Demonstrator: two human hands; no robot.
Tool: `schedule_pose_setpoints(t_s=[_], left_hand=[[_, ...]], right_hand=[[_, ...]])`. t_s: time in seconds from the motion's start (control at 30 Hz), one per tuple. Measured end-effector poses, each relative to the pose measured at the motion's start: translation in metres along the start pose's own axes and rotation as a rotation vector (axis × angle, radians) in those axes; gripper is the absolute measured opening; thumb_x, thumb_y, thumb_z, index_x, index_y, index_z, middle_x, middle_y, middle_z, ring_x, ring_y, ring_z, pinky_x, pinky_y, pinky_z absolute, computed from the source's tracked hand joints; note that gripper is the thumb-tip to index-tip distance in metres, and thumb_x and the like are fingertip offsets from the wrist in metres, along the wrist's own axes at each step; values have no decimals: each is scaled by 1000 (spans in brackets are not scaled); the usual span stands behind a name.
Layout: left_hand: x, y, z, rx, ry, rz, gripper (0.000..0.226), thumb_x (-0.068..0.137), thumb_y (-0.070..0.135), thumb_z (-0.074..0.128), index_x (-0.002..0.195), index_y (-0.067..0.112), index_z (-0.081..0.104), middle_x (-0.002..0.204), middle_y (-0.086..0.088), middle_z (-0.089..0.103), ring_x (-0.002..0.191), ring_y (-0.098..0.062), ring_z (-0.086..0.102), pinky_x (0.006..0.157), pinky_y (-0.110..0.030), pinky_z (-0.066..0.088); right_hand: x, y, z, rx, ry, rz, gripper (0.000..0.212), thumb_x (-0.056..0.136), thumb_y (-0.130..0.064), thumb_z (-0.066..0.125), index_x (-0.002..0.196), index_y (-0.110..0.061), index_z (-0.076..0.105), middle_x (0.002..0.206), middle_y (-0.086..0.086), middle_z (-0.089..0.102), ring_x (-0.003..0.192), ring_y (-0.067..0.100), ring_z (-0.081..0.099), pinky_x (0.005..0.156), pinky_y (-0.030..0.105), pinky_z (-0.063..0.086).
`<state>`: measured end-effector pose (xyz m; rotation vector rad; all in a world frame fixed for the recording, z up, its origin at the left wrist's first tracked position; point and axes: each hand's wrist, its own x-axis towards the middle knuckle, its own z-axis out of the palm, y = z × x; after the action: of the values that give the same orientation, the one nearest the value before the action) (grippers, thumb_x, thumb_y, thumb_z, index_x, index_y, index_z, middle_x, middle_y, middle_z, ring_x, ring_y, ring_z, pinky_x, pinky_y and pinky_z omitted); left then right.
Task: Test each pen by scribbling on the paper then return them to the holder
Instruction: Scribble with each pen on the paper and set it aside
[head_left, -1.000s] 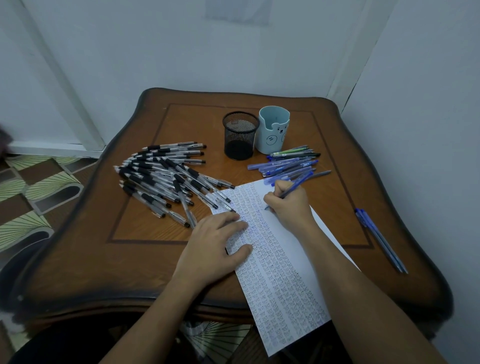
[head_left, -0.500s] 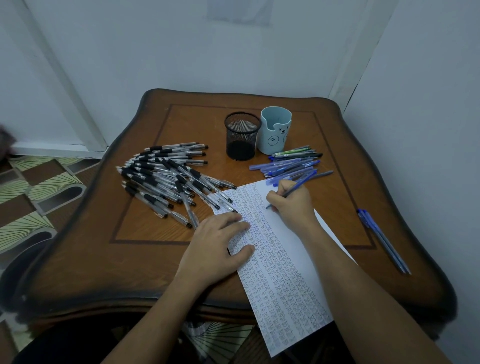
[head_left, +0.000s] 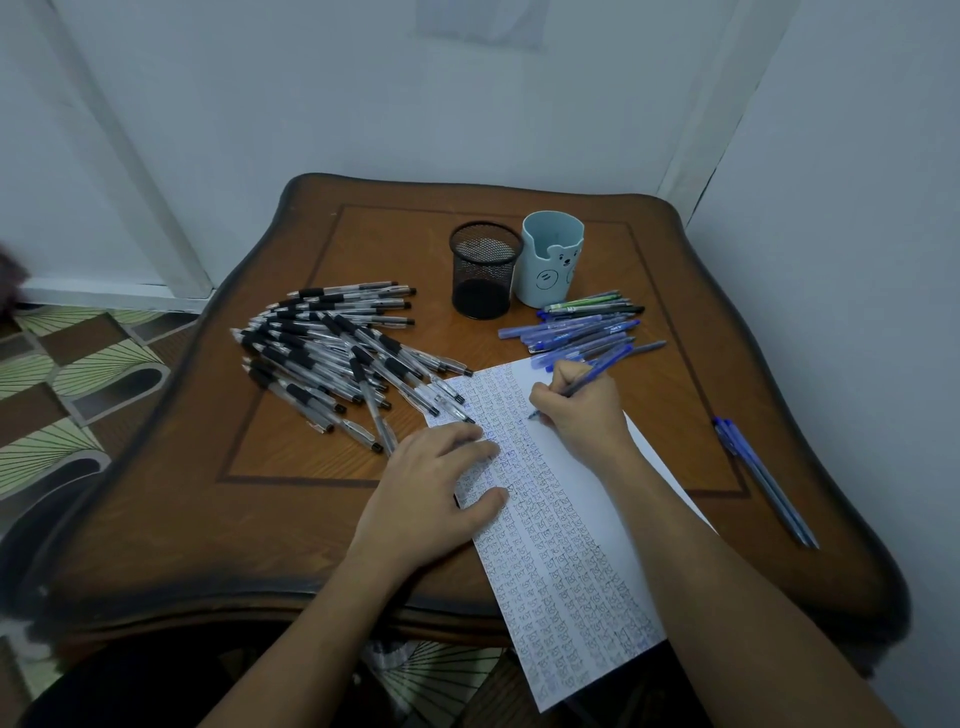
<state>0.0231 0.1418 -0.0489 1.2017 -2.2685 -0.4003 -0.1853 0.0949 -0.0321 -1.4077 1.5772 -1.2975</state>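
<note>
Pen (head_left: 597, 373) gripped in right hand (head_left: 582, 410), tip on paper (head_left: 566, 545). Left hand (head_left: 436, 488) flat, fingers straight, pressing the paper's left edge on table (head_left: 260, 519).

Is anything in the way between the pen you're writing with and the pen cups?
Only the blue pens, lying flat between the right hand and the mesh cup and bear cup. The pen could likely go over them.

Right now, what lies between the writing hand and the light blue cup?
A loose pile of blue pens lies between the right hand and the blue cup, with nothing else there; the head view shows it.
</note>
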Motion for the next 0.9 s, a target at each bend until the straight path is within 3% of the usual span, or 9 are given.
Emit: schedule_pose_setpoints(t_s=[0.3, 0.47, 0.63, 0.9], left_hand=[[0, 0, -1, 9, -15, -3, 50, 84, 60, 51, 121, 30, 65, 127, 11, 57, 120, -6, 47, 100, -27, 27], [0, 0, -1, 3, -16, 0, 51, 84, 60, 51, 121, 29, 66, 126, 11, 57, 119, -7, 48, 101, -28, 29], [0, 1, -1, -5, -3, 1, 51, 83, 59, 51, 119, 27, 67, 125, 9, 59, 118, -8, 50, 101, -31, 32], [0, 1, -1, -10, -10, -1, 53, 83, 61, 50, 120, 27, 67, 125, 9, 58, 119, -8, 49, 102, -31, 32]], right_hand=[[2, 1, 2, 11, -30, 10, 46, 82, 5, 67, 55, -15, 35, 47, -11, 37, 46, 3, 49, 60, 35, 51], [1, 0, 1, -6, -32, 17, 45, 79, 7, 66, 55, -16, 35, 47, -9, 35, 47, 6, 48, 55, 30, 49], [3, -2, -1, 56, 1, 56, 42, 82, 8, 64, 56, -14, 38, 56, 10, 37, 48, 14, 53, 51, 23, 47], [5, -1, 0, 71, -3, 108, 40, 84, 5, 64, 57, -13, 41, 50, -2, 42, 48, 9, 56, 59, 32, 50]])
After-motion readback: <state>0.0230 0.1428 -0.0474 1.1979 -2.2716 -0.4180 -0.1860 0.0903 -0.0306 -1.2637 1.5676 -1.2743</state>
